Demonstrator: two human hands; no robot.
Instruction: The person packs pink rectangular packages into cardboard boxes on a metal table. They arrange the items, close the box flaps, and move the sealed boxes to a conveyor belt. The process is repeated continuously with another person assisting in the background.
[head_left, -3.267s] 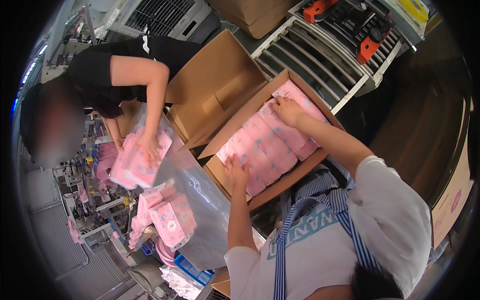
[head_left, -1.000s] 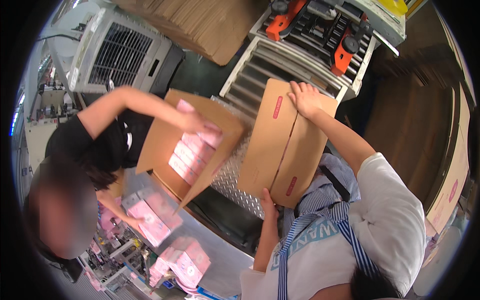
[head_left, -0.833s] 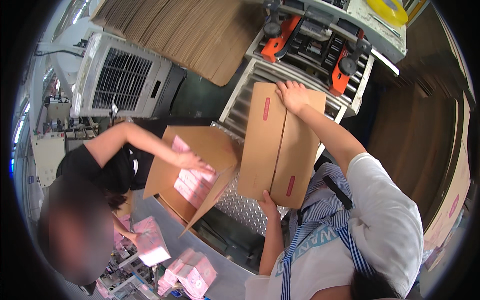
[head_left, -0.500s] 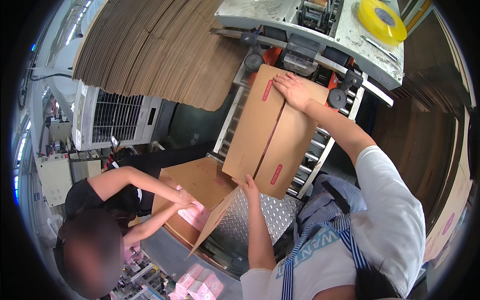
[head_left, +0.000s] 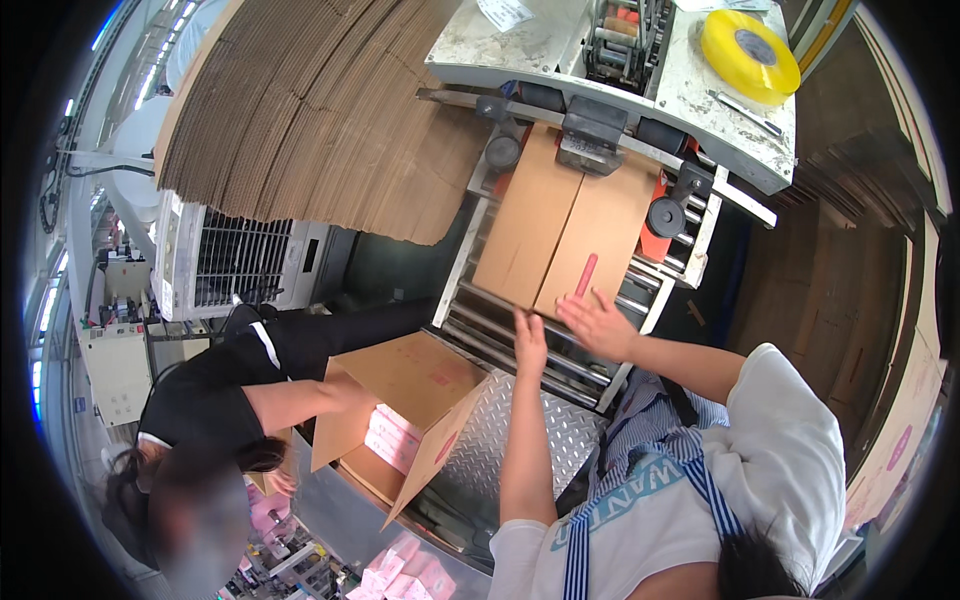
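Right hand (head_left: 597,326) spreads across the box (head_left: 605,220)'s near edge; left hand (head_left: 530,342), fingers straight, meets that edge; rollers (head_left: 475,331) show between box and plate (head_left: 570,440).

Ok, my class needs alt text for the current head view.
A person's left hand and right hand are at the near end of a closed carton on a roller conveyor, its far end under a machine. At left, a co-worker reaches to an open carton of pink packs.
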